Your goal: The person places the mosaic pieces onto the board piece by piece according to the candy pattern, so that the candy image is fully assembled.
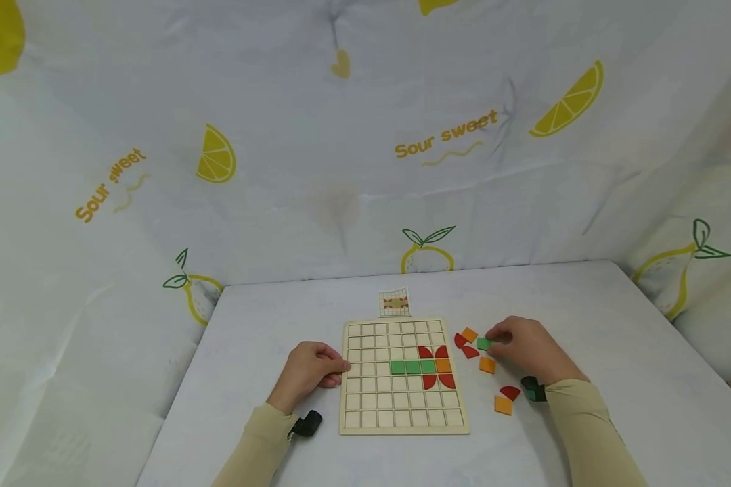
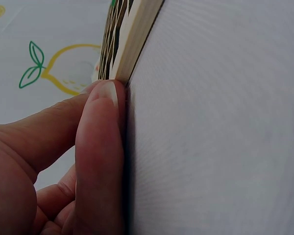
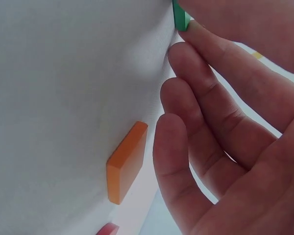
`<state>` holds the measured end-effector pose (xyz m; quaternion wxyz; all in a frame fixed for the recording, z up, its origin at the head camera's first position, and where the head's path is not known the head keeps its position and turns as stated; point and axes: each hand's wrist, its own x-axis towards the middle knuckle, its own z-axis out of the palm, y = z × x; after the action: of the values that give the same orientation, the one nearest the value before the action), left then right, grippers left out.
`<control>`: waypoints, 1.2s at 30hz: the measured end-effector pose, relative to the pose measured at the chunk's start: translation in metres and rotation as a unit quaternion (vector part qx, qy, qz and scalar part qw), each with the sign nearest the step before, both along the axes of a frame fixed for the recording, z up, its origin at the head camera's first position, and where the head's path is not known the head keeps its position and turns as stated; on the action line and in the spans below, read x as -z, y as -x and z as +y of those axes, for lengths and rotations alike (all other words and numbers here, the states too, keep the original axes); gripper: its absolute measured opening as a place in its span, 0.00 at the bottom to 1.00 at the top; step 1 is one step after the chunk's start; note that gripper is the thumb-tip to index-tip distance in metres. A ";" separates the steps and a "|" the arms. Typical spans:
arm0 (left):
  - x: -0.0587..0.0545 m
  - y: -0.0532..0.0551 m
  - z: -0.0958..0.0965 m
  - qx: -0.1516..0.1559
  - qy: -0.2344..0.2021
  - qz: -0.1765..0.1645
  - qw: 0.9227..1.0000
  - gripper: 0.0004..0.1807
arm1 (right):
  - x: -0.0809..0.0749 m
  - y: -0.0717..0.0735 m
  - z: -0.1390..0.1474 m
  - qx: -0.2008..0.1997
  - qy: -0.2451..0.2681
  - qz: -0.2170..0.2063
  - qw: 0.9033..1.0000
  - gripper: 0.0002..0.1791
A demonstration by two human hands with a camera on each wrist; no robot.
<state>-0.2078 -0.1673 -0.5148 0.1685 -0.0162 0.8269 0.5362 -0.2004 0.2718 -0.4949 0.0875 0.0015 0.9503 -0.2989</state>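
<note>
A pale wooden grid board [image 1: 385, 419] lies flat on the table. At its left edge my left hand [image 1: 309, 370] grips the rim with thumb and index fingertip, seen close up in the left wrist view. Right of the board, my right hand [image 1: 531, 348] pinches a green square tile [image 1: 484, 343] between thumb and index finger; its other fingers curve loosely in the right wrist view. On the board, a row of green squares [image 1: 413, 367] ends at an orange square [image 1: 442, 366], with red quarter-circle pieces [image 1: 447, 381] above and below.
A small printed pattern card [image 1: 394, 302] lies behind the board. Around my right hand are loose orange squares [image 1: 487, 365] and red quarter circles [image 1: 510, 392]. A white cloth [image 1: 317, 203] with lemon prints hangs behind the table.
</note>
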 end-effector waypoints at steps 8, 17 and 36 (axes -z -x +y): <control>-0.001 -0.001 0.000 0.005 0.000 0.004 1.000 0.14 | -0.001 0.000 0.002 0.002 -0.001 -0.007 1.000 0.14; -0.002 -0.001 -0.001 0.001 0.001 -0.001 1.000 0.14 | -0.007 0.000 -0.007 -0.007 0.017 -0.006 1.000 0.14; 0.002 0.001 0.000 -0.011 0.007 -0.007 1.000 0.15 | -0.021 0.013 -0.093 -0.079 0.055 0.015 0.995 0.09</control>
<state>-0.2086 -0.1671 -0.5165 0.1679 -0.0299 0.8293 0.5321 -0.2135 0.1784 -0.4738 0.0965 -0.0825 0.9307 -0.3430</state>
